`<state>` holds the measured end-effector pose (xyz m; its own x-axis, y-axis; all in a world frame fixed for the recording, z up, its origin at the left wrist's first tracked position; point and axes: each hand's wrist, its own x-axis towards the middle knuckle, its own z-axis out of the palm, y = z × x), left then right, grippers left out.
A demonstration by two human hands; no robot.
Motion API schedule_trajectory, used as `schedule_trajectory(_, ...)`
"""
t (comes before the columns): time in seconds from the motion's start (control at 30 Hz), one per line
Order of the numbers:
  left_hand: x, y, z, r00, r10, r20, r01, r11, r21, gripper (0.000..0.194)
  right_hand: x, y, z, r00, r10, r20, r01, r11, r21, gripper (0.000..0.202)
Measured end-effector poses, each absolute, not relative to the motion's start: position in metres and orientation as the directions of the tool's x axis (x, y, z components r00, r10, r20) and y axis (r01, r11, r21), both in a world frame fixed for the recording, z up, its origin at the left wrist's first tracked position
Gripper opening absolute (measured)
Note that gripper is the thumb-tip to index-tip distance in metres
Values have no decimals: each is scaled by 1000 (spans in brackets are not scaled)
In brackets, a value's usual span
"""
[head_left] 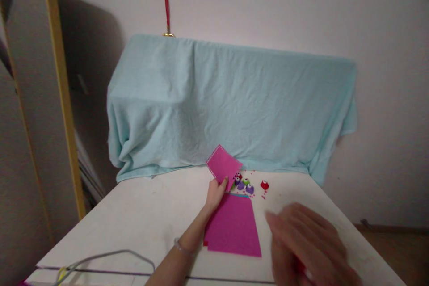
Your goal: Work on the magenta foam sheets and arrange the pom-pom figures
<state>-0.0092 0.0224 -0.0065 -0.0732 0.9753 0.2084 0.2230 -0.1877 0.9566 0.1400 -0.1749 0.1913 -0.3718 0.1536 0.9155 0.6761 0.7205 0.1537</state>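
Over the white counter [150,214], the right hand [308,246] blurs, its grip impossible to tell. Beside it lies a large pink sheet [233,228]; beyond, the left hand [217,191] pinches a hole-edged pink card [223,164] near small eyed figures [250,189], before a pale blue cloth [234,103].

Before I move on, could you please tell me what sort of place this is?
Probably a craft spot in a home: a pink square with punched edges in the left hand, larger pink sheets on a white table, and a pale blue cloth draped behind.
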Motion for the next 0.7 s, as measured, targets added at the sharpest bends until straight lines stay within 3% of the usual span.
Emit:
schedule_trajectory(0.13,-9,24,-7,-63,970,235,235,-214,948,52,153,-64,130,-292,250,923,720,693,40,19)
schedule_trajectory(0.27,-7,25,-10,-87,974,207,269,-177,947,53,169,-8,52,-60,599,799,778,530,-338,21)
schedule_trajectory(0.37,-6,23,-10,-66,973,220,255,-196,947,51,169,-2,22,-3,728,686,737,465,-491,23)
schedule_trajectory(0.53,-9,20,-5,-59,977,206,234,-187,954,50,164,-8,16,-47,798,601,727,440,-528,24)
schedule_trajectory(0.7,-16,23,-6,-132,975,179,219,-147,965,47,160,-10,14,-77,836,544,798,379,-469,23)
